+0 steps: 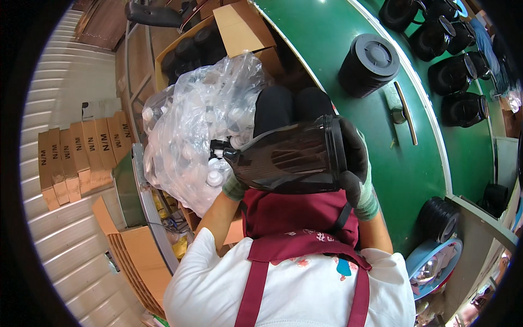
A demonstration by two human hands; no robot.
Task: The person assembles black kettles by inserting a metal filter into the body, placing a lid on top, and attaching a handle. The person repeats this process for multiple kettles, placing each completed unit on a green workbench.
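1 translucent smoky-black plastic jug (289, 163) seems unfinished

Head view: the gloved right hand's (357, 155) grip clasps its wide rim over the black-trousered lap (274, 109); the left hand's (235, 187) grip is hidden, unclear. Glossy black rounded vessels (449, 75) on the green surface (403, 169) may be done.

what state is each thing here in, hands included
dark container: on its side, held
right hand: gloved, gripping the wide end
left hand: gloved, at the narrow end, mostly hidden
plastic bag: crumpled, holding white pieces
cardboard box: flap raised, dark items inside
black ribbed cylinder: upright on green table
blue basin: holding things
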